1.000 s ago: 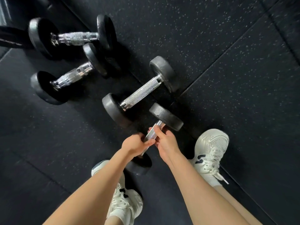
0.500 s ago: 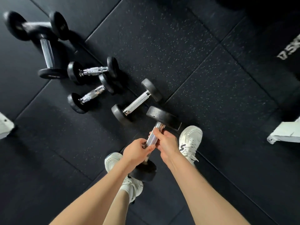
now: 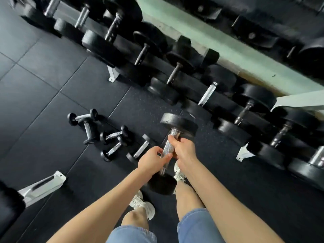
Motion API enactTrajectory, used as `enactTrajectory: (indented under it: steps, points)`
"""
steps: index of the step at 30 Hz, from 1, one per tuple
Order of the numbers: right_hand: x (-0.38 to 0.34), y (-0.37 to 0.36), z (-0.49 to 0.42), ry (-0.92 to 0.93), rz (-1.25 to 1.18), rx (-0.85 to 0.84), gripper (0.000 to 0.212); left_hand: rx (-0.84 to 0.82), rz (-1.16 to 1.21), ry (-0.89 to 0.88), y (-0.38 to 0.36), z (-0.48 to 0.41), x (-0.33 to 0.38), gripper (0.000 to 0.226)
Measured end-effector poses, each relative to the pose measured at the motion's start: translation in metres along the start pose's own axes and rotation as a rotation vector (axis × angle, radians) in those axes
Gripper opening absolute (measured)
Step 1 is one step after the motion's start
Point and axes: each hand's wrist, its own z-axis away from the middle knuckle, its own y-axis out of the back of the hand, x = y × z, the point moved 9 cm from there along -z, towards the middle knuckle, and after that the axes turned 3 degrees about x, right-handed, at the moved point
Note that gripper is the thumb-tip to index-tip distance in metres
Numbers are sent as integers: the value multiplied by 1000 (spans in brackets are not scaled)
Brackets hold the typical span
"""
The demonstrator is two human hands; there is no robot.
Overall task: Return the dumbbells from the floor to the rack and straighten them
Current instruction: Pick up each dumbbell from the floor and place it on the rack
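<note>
Higher than a moment ago, the dumbbell (image 3: 167, 149) hangs tilted off the floor, with the rack (image 3: 112, 73) now in sight beyond the fingertips. Left hand (image 3: 151, 162) and right hand (image 3: 184, 151) both clench its knurled handle, right nearer the upper head. Loose dumbbells (image 3: 114, 134) lie left of the left fingers.

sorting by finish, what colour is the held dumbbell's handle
Silver, knurled dumbbell handle; head view.

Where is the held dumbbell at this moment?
Head view, centre: the dumbbell is off the floor, gripped by the left hand and right hand, with the floor dumbbells to its left and the rack on its right.
</note>
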Motion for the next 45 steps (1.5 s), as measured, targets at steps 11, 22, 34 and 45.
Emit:
enactTrajectory:
  steps: [11, 22, 34, 45]
  points:
    - [-227, 100, 44, 350, -21, 144, 26, 69, 116, -261, 52, 42, 232, 31]
    - [-375, 171, -32, 382, -77, 314, 37, -12, 64, -377, 50, -37, 410, 30]
    - [-481, 185, -164, 219, -206, 410, 26, -78, -99, -346, 49, -175, 538, 42]
    - [-496, 199, -202, 166, -199, 435, 21, -166, -116, -348, 26, -218, 564, 34]
